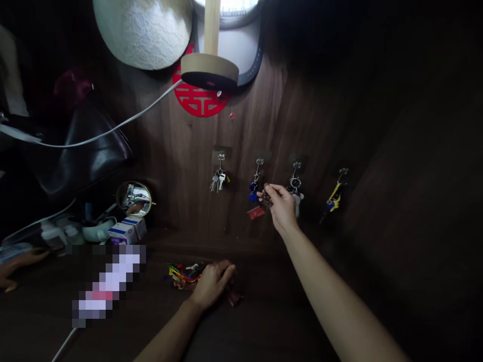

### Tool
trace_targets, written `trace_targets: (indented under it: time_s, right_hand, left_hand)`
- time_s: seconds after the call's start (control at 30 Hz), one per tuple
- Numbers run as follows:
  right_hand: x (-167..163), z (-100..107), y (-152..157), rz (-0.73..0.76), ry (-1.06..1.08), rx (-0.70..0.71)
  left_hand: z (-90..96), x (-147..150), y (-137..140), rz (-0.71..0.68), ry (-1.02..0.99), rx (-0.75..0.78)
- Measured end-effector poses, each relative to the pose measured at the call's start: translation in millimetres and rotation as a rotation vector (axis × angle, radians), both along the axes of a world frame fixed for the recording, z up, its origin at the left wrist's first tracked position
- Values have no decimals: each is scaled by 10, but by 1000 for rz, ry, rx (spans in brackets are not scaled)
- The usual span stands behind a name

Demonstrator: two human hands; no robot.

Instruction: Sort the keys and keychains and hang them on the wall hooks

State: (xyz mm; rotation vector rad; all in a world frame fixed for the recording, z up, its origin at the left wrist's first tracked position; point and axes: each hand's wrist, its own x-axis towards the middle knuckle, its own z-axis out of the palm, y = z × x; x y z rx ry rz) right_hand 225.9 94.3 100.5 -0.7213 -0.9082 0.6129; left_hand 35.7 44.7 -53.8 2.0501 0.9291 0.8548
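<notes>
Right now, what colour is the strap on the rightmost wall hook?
The strap is yellow; the head view shows it.

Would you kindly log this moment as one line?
right hand: pinching small dark item | near: blue fob, red tag | left hand: beside colourful cords

A person's right hand point(284, 205) pinches a small, dark, blurred item point(266, 197) before a dark brown wood-grain panel point(181, 176), close to blue key fobs point(253, 194) hanging from a metal hook point(260, 162), with a flat red tag point(256, 213) just below. The left hand point(214, 281), fingers curled down, is low over a dark surface point(158, 322), beside a tangle of red, yellow and green cords point(179, 275). Silver keys point(219, 181) and a bright yellow strap point(335, 195) hang on either side of the raised hand, while a round red cut-out ornament point(202, 104) adorns the panel above.
</notes>
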Motion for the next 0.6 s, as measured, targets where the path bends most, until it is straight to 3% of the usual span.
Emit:
trace_targets:
  time_s: [0.3, 0.6]
  right_hand:
    - [-89, 272, 284, -101, -64, 87]
    - [-114, 154, 324, -128, -98, 15]
  left_hand:
    - [6, 2, 15, 21, 44, 48]
    - [-6, 2, 25, 26, 50, 70]
